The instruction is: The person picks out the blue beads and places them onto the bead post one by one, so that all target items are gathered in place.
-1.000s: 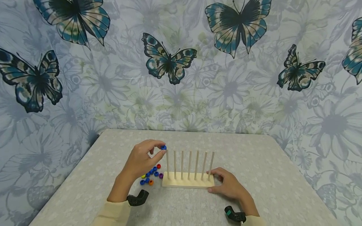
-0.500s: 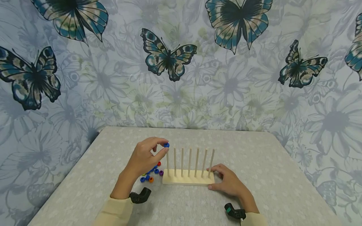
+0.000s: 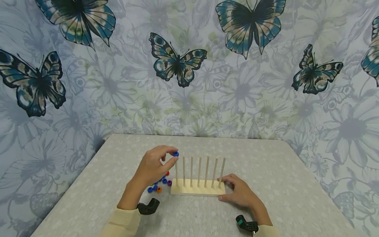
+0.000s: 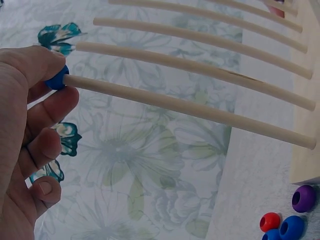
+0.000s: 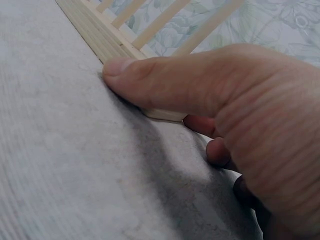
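Observation:
Between thumb and forefinger my left hand (image 3: 154, 166) pinches a blue bead (image 3: 176, 154) at the tip of the leftmost peg. In the left wrist view the bead (image 4: 58, 79) sits right at the end of that wooden peg (image 4: 190, 109). The pegs rise upright from a pale wooden base (image 3: 197, 188), and the others carry no beads. My right hand (image 3: 240, 192) grips the base's right end, thumb along the front edge and fingers behind. Its thumb (image 5: 150, 82) lies on the base's side in the right wrist view.
Loose beads lie left of the base, among them a purple bead (image 3: 169, 183), an orange bead (image 3: 159, 190), a red bead (image 4: 270, 221) and several blue beads (image 3: 150, 190). They rest on a table (image 3: 266, 164) with a pale patterned cover. A butterfly-patterned wall (image 3: 189, 112) stands behind.
My left hand has moved slightly right, bringing the blue bead from beside the leftmost peg to its tip. The right hand keeps its grip on the base.

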Demonstrator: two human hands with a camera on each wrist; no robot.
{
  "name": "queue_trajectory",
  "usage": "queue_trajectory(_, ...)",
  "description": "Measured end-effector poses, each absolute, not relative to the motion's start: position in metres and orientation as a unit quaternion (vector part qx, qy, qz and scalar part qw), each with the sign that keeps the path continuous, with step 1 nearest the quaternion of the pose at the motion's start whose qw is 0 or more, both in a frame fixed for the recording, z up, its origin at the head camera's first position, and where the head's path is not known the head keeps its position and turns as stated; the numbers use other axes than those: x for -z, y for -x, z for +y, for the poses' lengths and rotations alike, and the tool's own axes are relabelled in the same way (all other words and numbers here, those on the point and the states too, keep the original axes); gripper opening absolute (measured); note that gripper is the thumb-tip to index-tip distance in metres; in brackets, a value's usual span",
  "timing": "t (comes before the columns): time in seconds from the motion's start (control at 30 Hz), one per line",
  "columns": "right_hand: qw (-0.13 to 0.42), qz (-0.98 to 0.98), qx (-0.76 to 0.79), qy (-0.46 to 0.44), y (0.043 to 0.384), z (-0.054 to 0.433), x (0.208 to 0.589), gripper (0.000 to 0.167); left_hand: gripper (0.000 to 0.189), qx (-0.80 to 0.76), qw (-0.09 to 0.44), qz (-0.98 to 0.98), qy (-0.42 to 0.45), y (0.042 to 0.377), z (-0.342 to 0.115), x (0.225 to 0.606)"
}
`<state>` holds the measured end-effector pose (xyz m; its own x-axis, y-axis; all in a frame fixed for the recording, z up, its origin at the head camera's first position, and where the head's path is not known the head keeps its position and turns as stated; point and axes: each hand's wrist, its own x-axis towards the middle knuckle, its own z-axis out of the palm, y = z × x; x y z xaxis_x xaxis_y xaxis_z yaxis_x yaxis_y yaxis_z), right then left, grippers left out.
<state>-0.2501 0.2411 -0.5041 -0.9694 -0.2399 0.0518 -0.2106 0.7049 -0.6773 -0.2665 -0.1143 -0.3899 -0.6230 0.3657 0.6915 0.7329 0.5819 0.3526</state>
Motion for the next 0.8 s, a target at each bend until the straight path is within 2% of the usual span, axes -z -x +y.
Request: queue_trajectory(0.8,0.016,0.918,0.371,0.139,0.2481,0.2432,0.5056,0.061,0.024,0.314,0.277,-0.848,0.324,0.2647,-0.1157,0.3914)
